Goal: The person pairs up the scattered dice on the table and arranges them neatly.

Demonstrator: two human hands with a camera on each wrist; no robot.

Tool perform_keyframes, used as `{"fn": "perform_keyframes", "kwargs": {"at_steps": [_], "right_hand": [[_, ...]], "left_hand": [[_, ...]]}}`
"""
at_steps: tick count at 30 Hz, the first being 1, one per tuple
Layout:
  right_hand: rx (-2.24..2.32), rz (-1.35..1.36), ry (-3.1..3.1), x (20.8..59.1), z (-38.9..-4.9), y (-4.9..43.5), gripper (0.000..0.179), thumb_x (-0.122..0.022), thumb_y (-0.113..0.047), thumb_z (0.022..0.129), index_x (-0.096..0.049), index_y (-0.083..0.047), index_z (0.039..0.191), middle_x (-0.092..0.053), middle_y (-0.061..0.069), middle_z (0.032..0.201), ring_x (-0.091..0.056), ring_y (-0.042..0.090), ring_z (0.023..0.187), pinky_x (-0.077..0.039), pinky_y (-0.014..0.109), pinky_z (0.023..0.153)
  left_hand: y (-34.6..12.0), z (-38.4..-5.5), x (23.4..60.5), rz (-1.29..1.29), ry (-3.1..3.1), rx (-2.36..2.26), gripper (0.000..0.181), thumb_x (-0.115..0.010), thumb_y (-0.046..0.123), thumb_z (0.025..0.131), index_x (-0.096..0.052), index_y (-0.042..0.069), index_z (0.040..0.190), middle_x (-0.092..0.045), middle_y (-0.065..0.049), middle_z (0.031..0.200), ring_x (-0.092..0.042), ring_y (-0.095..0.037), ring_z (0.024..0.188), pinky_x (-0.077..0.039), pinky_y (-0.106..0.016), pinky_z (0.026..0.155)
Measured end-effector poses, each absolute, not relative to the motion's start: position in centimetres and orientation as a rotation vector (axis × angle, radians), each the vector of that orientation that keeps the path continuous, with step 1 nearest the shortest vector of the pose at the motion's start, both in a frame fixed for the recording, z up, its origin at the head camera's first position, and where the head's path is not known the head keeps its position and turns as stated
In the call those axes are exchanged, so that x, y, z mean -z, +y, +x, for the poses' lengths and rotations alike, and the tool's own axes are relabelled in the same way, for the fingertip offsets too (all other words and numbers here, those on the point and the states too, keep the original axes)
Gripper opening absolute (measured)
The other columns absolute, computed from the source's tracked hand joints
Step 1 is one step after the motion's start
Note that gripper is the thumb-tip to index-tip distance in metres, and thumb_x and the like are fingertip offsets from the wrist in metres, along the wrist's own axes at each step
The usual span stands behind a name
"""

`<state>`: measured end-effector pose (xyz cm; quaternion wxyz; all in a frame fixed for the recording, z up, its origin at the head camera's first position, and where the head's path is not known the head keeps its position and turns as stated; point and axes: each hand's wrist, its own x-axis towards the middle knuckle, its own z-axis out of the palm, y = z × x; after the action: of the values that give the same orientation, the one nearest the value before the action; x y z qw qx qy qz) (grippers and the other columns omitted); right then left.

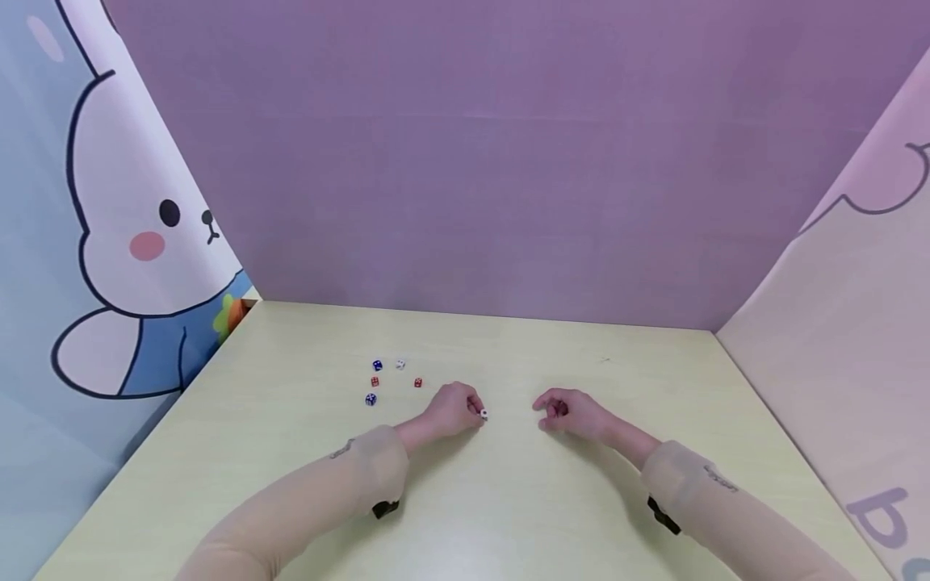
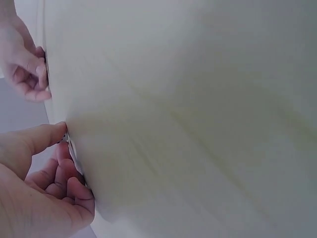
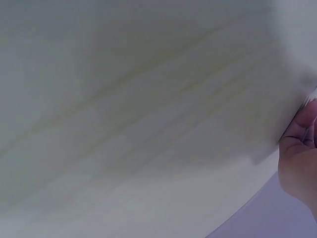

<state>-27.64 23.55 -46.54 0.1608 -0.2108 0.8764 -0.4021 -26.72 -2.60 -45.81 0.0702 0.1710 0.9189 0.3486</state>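
My left hand point(image 1: 454, 410) pinches a white die point(image 1: 483, 414) between thumb and fingertips, low over the table. In the left wrist view, dark pips show on a sliver of that die point(image 2: 62, 139), the rest of it covered by the fingers. Across a gap to the right, my right hand point(image 1: 574, 413) hovers close over the table, its fingers loosely bent, thumb and forefinger apart with nothing seen between them. Left of the left hand lie a red die point(image 1: 417, 382), a second red die point(image 1: 374, 382), a white die point(image 1: 400, 365) and two blue dice point(image 1: 377, 365).
The pale wooden table point(image 1: 508, 516) ends at a purple backdrop point(image 1: 472, 177). A printed rabbit curtain point(image 1: 145, 266) hangs along the left side, and a pale curtain point(image 1: 857, 323) borders the right.
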Motion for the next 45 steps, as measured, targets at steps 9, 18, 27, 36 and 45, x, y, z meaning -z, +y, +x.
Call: {"fn": "perform_keyframes", "kwargs": {"at_steps": [9, 18, 27, 36, 45], "right_hand": [[1.127, -0.713, 2.531, 46.5, -27.6, 23.4, 0.026, -0.07, -0.014, 0.084, -0.061, -0.004, 0.107, -0.053, 0.004, 0.076, -0.043, 0.009, 0.064, -0.038, 0.019, 0.057], [1.069, -0.773, 2.567, 46.4, -27.5, 23.0, 0.025, -0.071, -0.014, 0.084, -0.061, -0.008, 0.105, -0.053, 0.002, 0.073, -0.043, 0.008, 0.062, -0.037, 0.019, 0.057], [1.04, -0.763, 2.629, 46.9, -27.6, 22.8, 0.017, -0.071, -0.014, 0.083, -0.061, -0.011, 0.097, -0.052, -0.002, 0.072, -0.045, 0.007, 0.063, -0.039, 0.02, 0.059], [1.022, -0.74, 2.66, 46.9, -27.5, 22.8, 0.013, -0.071, -0.015, 0.083, -0.061, -0.013, 0.091, -0.051, -0.002, 0.07, -0.044, 0.008, 0.062, -0.038, 0.021, 0.058], [0.963, -0.755, 2.707, 46.7, -27.3, 22.5, 0.014, -0.071, -0.014, 0.083, -0.061, -0.012, 0.092, -0.051, -0.004, 0.071, -0.044, 0.007, 0.063, -0.039, 0.021, 0.059]], "left_hand": [[1.1, -27.1, 45.8, 0.543, 2.733, -1.057, 0.013, -0.079, 0.007, 0.072, -0.068, 0.007, 0.079, -0.058, 0.004, 0.066, -0.05, -0.007, 0.06, -0.042, -0.02, 0.062], [3.7, -27.3, 45.7, 0.544, 2.699, -1.096, 0.011, -0.078, 0.005, 0.071, -0.069, 0.005, 0.078, -0.063, 0.002, 0.066, -0.051, -0.007, 0.058, -0.042, -0.019, 0.06], [4.7, -27.1, 45.4, 0.508, 2.704, -1.095, 0.012, -0.08, 0.01, 0.072, -0.068, 0.006, 0.074, -0.062, 0.002, 0.066, -0.05, -0.009, 0.06, -0.041, -0.021, 0.062], [4.5, -27.3, 45.4, 0.518, 2.696, -1.107, 0.012, -0.078, 0.007, 0.072, -0.069, 0.006, 0.079, -0.062, 0.001, 0.069, -0.051, -0.009, 0.062, -0.042, -0.021, 0.062], [1.1, -26.8, 45.3, 0.653, 2.73, -1.037, 0.023, -0.078, 0.01, 0.073, -0.065, 0.006, 0.092, -0.057, 0.005, 0.072, -0.051, -0.008, 0.067, -0.044, -0.022, 0.068]]}}
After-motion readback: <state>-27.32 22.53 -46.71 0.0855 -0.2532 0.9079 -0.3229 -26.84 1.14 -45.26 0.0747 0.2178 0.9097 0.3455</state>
